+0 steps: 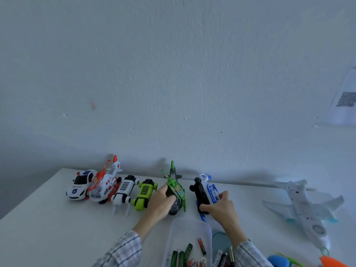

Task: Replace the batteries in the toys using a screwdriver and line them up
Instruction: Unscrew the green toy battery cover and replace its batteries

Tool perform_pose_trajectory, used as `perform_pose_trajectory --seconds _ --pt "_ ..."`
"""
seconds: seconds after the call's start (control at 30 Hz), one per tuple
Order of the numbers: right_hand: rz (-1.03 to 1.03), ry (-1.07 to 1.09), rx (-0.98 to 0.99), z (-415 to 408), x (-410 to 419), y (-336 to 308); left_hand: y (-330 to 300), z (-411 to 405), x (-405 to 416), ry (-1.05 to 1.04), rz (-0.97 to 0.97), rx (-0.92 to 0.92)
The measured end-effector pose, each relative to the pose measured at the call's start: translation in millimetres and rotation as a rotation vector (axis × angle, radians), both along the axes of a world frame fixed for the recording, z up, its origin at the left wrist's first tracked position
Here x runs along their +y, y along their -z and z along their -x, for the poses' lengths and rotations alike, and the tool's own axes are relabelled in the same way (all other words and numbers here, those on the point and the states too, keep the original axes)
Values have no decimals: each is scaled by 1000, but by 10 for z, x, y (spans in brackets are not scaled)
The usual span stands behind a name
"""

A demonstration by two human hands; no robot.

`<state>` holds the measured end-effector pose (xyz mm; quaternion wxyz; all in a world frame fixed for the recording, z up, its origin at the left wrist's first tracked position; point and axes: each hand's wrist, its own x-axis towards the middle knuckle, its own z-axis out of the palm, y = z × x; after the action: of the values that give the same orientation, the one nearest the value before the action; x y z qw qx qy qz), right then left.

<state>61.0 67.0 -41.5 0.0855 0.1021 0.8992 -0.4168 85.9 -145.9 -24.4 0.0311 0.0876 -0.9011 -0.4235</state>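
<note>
A row of toys stands along the wall on the white table: a police car, a red-and-white helicopter, a white car on its back, a lime green car on its back. My left hand grips the green helicopter at its side. My right hand grips a blue-and-white toy lying on its side, black underside to the left. No screwdriver shows.
A clear plastic tub with several loose batteries sits near the front edge between my arms. A white toy aeroplane lies belly-up at the right. Orange and blue things peek in at the bottom right corner.
</note>
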Motion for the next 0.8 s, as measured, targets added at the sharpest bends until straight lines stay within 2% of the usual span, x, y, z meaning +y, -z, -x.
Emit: perform_pose_trajectory --seconds 0.1,0.33,0.47,0.6,0.63,0.8 --pt "4 6 12 -28 -4 -9 77 -44 -34 35 113 1" --pt "66 51 17 -76 -16 -8 -74 -123 -89 80 183 -82" --pt "266 119 2 -49 6 -126 -321 -441 -166 179 174 -118" --pt "694 267 -135 -53 134 -360 -510 -918 -437 302 234 -65" --pt "749 282 -158 -95 150 -423 -558 -1037 -551 334 251 -64" --pt "737 151 15 -497 6 -822 -682 -1393 -1010 425 290 -3"
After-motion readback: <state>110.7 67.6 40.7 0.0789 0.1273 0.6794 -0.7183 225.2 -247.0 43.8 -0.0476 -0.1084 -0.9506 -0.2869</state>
